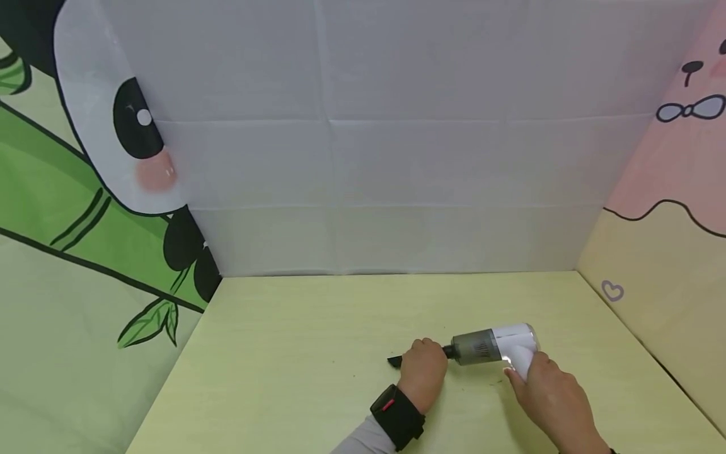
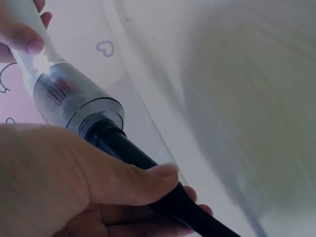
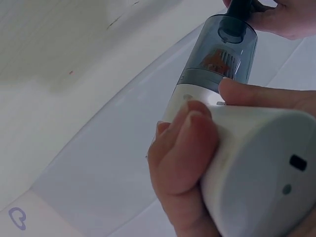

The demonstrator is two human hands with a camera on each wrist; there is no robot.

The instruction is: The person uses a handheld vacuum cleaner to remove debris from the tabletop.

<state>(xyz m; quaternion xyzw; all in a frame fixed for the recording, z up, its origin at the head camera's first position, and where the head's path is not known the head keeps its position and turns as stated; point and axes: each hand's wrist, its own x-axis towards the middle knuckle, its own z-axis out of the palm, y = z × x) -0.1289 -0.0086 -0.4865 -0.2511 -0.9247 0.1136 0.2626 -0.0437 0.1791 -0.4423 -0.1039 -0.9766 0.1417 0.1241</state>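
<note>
A handheld vacuum cleaner (image 1: pixel 513 337) with a white body is held just above the table. My right hand (image 1: pixel 558 397) grips its white handle (image 3: pixel 261 163), the fingers wrapped round it in the right wrist view. Reddish-brown bits show inside the clear grey dust cup (image 3: pixel 222 54). A black nozzle (image 2: pixel 131 150) is fitted at the front of the cup. My left hand (image 1: pixel 422 372) holds this nozzle, its thumb along the top and fingers beneath. The flat nozzle tip (image 1: pixel 394 362) sticks out beyond the left hand. A small light glows near the handle.
The pale yellow table (image 1: pixel 283 353) carries a few tiny dark specks (image 3: pixel 116 22). Behind it stands a plain whitish back panel (image 1: pixel 397 157). Printed side panels with a green drawing (image 1: pixel 85 183) and a pink drawing (image 1: pixel 680 157) flank it left and right.
</note>
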